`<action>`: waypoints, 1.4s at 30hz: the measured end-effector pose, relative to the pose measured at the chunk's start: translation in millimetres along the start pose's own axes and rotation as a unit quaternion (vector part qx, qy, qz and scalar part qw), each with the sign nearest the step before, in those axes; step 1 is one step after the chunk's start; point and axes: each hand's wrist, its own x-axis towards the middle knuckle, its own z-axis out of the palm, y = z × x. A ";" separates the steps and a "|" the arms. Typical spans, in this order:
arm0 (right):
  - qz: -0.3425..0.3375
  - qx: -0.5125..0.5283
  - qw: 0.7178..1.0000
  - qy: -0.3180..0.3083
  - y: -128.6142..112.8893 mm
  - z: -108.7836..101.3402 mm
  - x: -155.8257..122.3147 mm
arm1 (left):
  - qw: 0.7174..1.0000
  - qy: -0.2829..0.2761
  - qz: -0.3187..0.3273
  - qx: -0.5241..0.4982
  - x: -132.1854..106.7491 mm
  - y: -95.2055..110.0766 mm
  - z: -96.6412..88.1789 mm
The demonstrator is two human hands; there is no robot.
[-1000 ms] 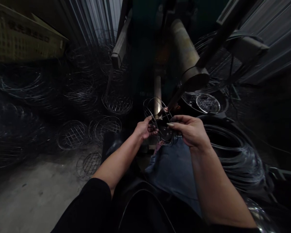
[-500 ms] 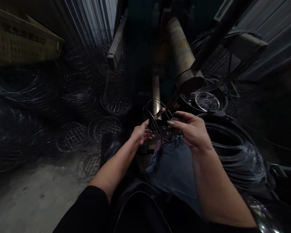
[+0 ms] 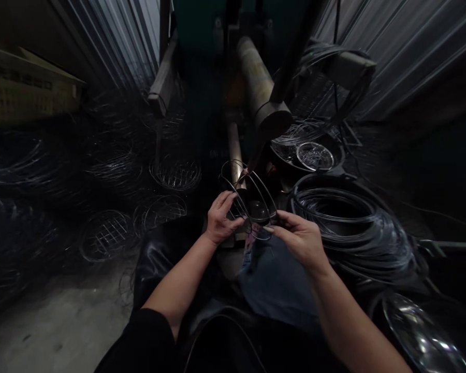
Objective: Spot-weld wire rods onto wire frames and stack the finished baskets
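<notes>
Between my hands, at the tips of a machine with metal electrode arms, is a round wire rack [image 3: 261,187] made of thin rings. My left hand [image 3: 220,217] holds its left side, thumb and fingers closed around the wire. With thumb and fingertips my right hand [image 3: 301,235] pinches the lower right of the rack. The pointed upper electrode [image 3: 249,168] meets the wire at the rack's top, close to the lower metal rod [image 3: 235,150]. A blue cloth [image 3: 275,280] lies over my lap below the rack.
A thick metal cylinder [image 3: 256,77] juts toward me overhead. Coiled wire [image 3: 373,243] fills a tub at the right, with a shiny metal bowl [image 3: 419,331] nearer me. Finished-looking wire grids [image 3: 111,233] and stacks lie on the left floor. A yellow crate [image 3: 27,96] stands far left.
My view has swung to the right. The rack has turned between my hands, my left hand has closed on its left side, and my right hand has shifted lower on it.
</notes>
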 end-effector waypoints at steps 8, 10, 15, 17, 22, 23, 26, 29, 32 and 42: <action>-0.141 -0.241 0.960 0.020 -50.0 23.0 14.8 | 0.992 0.040 -0.096 -0.073 6.9 -8.1 -10.5; -0.182 -0.280 0.942 0.039 -50.6 28.6 22.2 | 0.988 0.042 -0.116 -0.091 10.3 -10.7 -10.1; -0.225 -0.301 0.925 0.061 -45.8 32.8 32.4 | 0.980 0.038 -0.139 -0.138 12.6 -15.6 -5.5; -0.213 -0.296 0.930 0.051 -46.1 32.7 34.0 | 0.975 0.040 -0.155 -0.156 11.9 -18.7 -2.4; -0.173 -0.266 0.947 0.049 -50.0 35.0 37.6 | 0.956 0.061 -0.200 -0.205 12.0 -25.4 4.1; -0.169 -0.263 0.949 0.051 -50.4 35.4 38.5 | 0.954 0.060 -0.204 -0.211 12.7 -25.7 4.7; -0.161 -0.261 0.950 0.053 -50.7 34.5 40.9 | 0.950 0.049 -0.216 -0.219 15.2 -23.8 6.0; -0.151 -0.266 0.950 0.056 -49.6 31.4 41.8 | 0.947 0.045 -0.224 -0.224 16.6 -20.2 7.9; -0.136 -0.265 0.953 0.061 -48.4 28.9 40.5 | 0.948 0.043 -0.222 -0.225 16.8 -18.0 10.5; -0.068 -0.199 0.977 0.043 -51.3 23.6 45.4 | 0.956 0.048 -0.214 -0.195 17.0 -22.6 11.3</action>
